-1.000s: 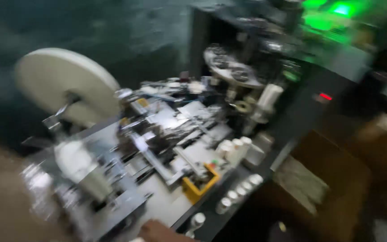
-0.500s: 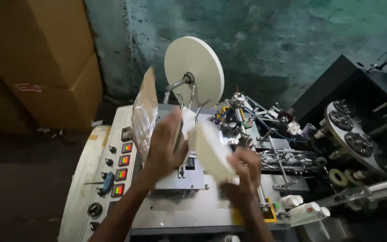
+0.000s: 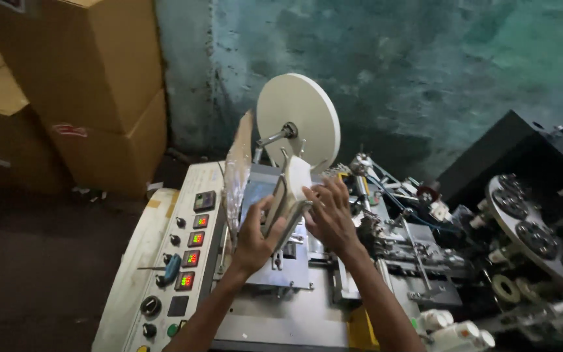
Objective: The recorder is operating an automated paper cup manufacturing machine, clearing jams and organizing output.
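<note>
Matt white paper stack [image 3: 292, 189], brushed-metal machine bed [image 3: 281, 313]

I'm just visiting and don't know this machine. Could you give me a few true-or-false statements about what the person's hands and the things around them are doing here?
1. Both hands, left hand and right hand, are on a white stack of flat pieces. True.
2. A round white disc stands behind the stack. True.
3. The control panel lies to the right of the hands. False: it lies to their left.
4. Cardboard boxes are piled at the upper left. True.
5. The wall is bright red. False: it is greenish.
</note>
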